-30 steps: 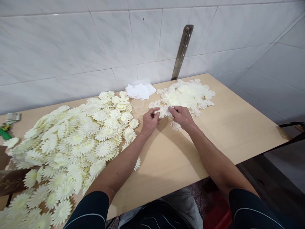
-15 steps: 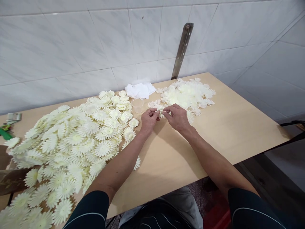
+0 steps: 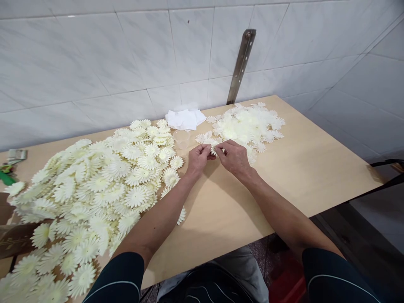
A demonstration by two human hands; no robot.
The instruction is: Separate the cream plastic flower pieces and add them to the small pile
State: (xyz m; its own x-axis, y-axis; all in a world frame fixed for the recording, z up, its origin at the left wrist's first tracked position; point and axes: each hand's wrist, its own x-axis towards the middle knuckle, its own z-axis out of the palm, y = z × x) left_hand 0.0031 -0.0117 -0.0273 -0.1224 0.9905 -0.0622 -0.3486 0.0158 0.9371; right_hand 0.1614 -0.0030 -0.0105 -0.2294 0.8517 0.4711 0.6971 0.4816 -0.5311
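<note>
Between my fingertips is a small pale cream artificial flower (image 3: 213, 150), mostly covered by the fingers. My left hand (image 3: 200, 158) pinches it from the left, thumb and fingers closed. From the right, my right hand (image 3: 232, 155) pinches the same flower, its fingertips close to those of the left. Both hands are just above the wooden table (image 3: 217, 227). A large heap of cream daisy-shaped flower pieces (image 3: 104, 181) spreads to the left of my left hand. Beyond my right hand lies a smaller pile of whiter, thinner flower pieces (image 3: 249, 122).
White papers (image 3: 185, 119) lie by the tiled wall, with clear round discs (image 3: 182, 137) in front of them. A metal bracket (image 3: 241, 67) rises at the table's back edge. At the far left are a green-handled tool (image 3: 6, 178) and a brown box (image 3: 19, 240).
My fingers have shifted slightly on the flower, and my hands are a little closer together. The heaps and other things on the table look the same.
</note>
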